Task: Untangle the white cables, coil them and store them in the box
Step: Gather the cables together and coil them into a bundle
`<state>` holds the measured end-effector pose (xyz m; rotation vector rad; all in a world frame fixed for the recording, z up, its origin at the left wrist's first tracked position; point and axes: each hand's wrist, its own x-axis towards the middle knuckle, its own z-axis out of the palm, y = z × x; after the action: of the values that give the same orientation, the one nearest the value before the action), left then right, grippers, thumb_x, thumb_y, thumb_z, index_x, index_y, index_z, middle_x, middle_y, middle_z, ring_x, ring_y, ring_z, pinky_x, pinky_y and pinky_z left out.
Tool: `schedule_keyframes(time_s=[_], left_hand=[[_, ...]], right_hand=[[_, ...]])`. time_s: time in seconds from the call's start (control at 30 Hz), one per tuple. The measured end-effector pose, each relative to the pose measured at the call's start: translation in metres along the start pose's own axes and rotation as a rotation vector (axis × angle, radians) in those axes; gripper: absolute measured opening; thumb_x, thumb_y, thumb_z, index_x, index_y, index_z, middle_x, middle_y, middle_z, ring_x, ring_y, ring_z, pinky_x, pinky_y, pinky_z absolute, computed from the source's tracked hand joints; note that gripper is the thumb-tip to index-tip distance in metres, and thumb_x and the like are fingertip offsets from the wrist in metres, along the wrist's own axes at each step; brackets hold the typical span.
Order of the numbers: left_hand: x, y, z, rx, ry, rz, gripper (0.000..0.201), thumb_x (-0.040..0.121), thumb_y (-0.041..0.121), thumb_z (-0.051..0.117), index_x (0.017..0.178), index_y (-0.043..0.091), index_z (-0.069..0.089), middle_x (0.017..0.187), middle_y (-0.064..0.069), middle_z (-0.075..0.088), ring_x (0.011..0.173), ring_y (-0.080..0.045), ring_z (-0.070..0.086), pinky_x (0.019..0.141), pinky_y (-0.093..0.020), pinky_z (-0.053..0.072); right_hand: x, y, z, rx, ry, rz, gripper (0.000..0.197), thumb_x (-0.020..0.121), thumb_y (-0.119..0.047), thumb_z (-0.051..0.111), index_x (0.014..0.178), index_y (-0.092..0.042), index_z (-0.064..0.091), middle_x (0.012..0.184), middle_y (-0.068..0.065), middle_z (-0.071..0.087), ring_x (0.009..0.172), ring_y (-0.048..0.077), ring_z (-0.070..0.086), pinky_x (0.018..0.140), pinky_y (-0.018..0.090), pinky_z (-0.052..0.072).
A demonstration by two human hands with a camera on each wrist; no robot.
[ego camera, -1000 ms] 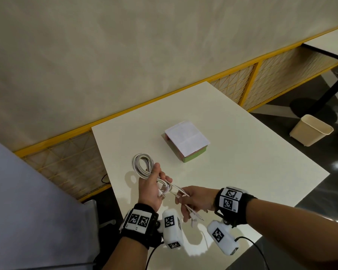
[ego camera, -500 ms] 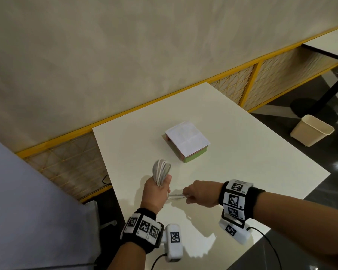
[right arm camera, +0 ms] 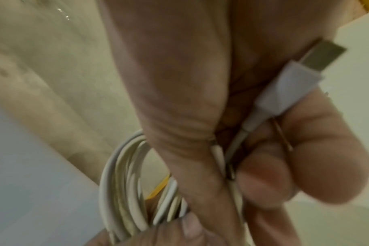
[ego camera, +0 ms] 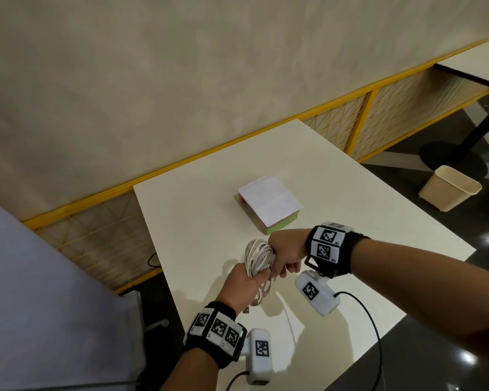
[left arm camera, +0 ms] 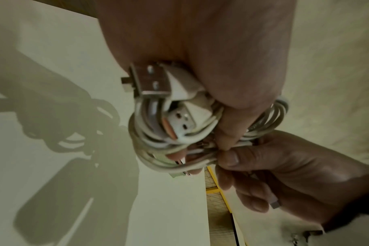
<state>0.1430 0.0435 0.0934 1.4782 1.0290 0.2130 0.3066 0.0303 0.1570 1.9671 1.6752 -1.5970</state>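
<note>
The white cables (ego camera: 259, 256) look coiled into one bundle, gripped by the left hand (ego camera: 243, 286) at lower centre; the right hand (ego camera: 287, 253) pinches the loose USB-C end (right arm camera: 299, 73). Storing remains; the box (ego camera: 268, 208) on the desk (ego camera: 350, 221) sits closed.

One cable coil (ego camera: 257, 258), one box (ego camera: 268, 208), one table (ego camera: 350, 221), one bin (ego camera: 449, 188), two hands

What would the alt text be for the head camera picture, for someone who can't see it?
Two hands hold a coil of white cables above a white table: the left hand grips the coil, the right hand grips it from the other side. Beyond them on the table sits a small closed box with a white lid.
</note>
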Motion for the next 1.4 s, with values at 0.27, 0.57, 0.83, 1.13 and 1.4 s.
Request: schedule_keyframes(time_s=[0.27, 0.57, 0.83, 1.13, 1.4], left_hand=[[-0.005, -0.005, 0.012, -0.141, -0.088, 0.017, 0.013, 0.078, 0.021, 0.076, 0.089, 0.024, 0.070, 0.095, -0.004, 0.073, 0.087, -0.015, 0.067, 0.082, -0.026, 0.053], [-0.001, -0.010, 0.001, -0.369, 0.052, -0.156, 0.022, 0.079, 0.024, 0.074, 0.062, 0.016, 0.065, 0.060, -0.003, 0.062, 0.059, -0.023, 0.055, 0.061, -0.030, 0.043], [-0.003, -0.003, 0.004, -0.479, -0.050, -0.170, 0.010, 0.084, 0.013, 0.068, 0.085, 0.004, 0.065, 0.059, -0.011, 0.057, 0.046, -0.025, 0.053, 0.042, -0.022, 0.041], [-0.005, 0.000, 0.007, -0.574, -0.082, -0.201, 0.011, 0.087, 0.011, 0.064, 0.092, 0.003, 0.060, 0.056, -0.008, 0.054, 0.064, -0.026, 0.068, 0.048, -0.024, 0.044], [-0.001, -0.006, -0.002, -0.602, 0.019, -0.298, 0.029, 0.086, 0.018, 0.066, 0.062, 0.009, 0.054, 0.061, -0.013, 0.050, 0.038, -0.019, 0.052, 0.043, -0.022, 0.041]], right_hand=[[-0.006, -0.016, -0.012, -0.094, 0.056, -0.135, 0.044, 0.064, -0.015, 0.083, 0.099, -0.003, 0.057, 0.075, 0.012, 0.061, 0.051, 0.017, 0.049, 0.042, 0.020, 0.040], [-0.006, 0.011, -0.005, 0.695, 0.256, -0.314, 0.030, 0.087, 0.003, 0.057, 0.116, -0.005, 0.055, 0.091, 0.006, 0.065, 0.074, 0.017, 0.070, 0.075, 0.025, 0.058], [0.006, 0.017, 0.019, 0.661, 0.565, -0.306, 0.007, 0.092, -0.013, 0.054, 0.086, -0.015, 0.054, 0.072, 0.002, 0.067, 0.056, 0.013, 0.066, 0.047, 0.020, 0.046], [0.009, 0.014, 0.023, 0.603, 0.589, -0.231, 0.011, 0.090, -0.022, 0.058, 0.081, -0.017, 0.056, 0.076, 0.007, 0.069, 0.062, 0.013, 0.066, 0.059, 0.023, 0.054], [0.014, 0.021, 0.036, 0.615, 0.499, -0.091, 0.039, 0.095, -0.037, 0.043, 0.128, -0.016, 0.046, 0.110, 0.007, 0.067, 0.080, 0.021, 0.066, 0.067, 0.030, 0.052]])
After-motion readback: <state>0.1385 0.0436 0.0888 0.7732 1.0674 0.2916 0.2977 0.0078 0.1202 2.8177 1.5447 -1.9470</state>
